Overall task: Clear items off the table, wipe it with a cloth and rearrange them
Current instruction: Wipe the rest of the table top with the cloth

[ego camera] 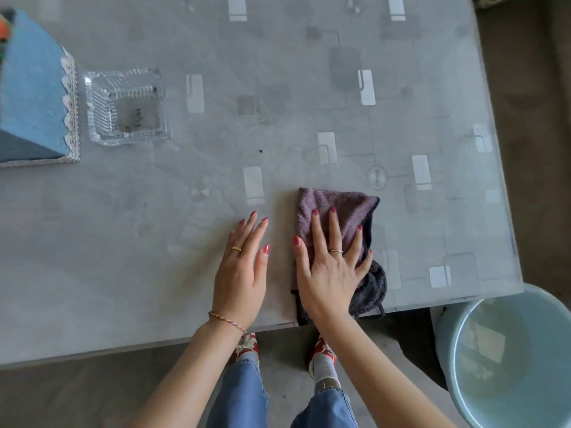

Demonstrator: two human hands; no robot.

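While the right hand (pixel 329 267) presses a purple cloth (pixel 336 211) flat near the grey worktop's (pixel 278 118) front edge, fingers spread, the left hand (pixel 241 270) rests beside it, fingers spread.

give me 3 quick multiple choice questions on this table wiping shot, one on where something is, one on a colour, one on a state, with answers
1. Where does the glass dish stand?
A. right beside the blue box
B. inside the bucket
C. under the cloth

2. What colour is the cloth on the table?
A. yellow
B. purple
C. white

3. What is the right hand doing?
A. lifting the dish
B. hanging off the table
C. pressing flat on the cloth

Answers:
1. A, the dish sits just right of the box's lace-trimmed edge.
2. B, its folded upper face is purple.
3. C, its spread fingers lie on the cloth, while the left hand lies flat on bare table.
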